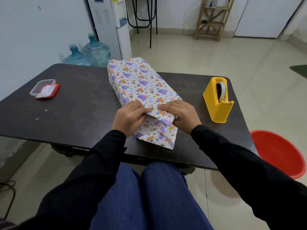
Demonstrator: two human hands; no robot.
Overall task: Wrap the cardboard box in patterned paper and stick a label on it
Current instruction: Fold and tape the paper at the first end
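Box (139,80), wrapped in paper (156,133), lies mid-desk (79,110), lengthwise away from person. Left grip (128,116) pinches top flap at near end; right grip (180,113) curls on same flap, opp. side. Near end open. Tape dispenser (217,100) to rt, tub (44,88) far left.

So the person's wearing a plain black long-sleeved top. The left sleeve (93,163) ends right at the wrist behind the left hand (129,117). It's soft matte fabric, with a few creases further back toward the elbow. The right sleeve (232,163) is the same deal, stopping just behind the right hand (181,113). Both hands are bare. There's a tiny pinkish-purple spot by the right hand's thumb, ring or painted nail, honestly can't tell. Well back from both hands, toward the body, are blue trousers (149,196) with a faint speckled, denim-ish weave.
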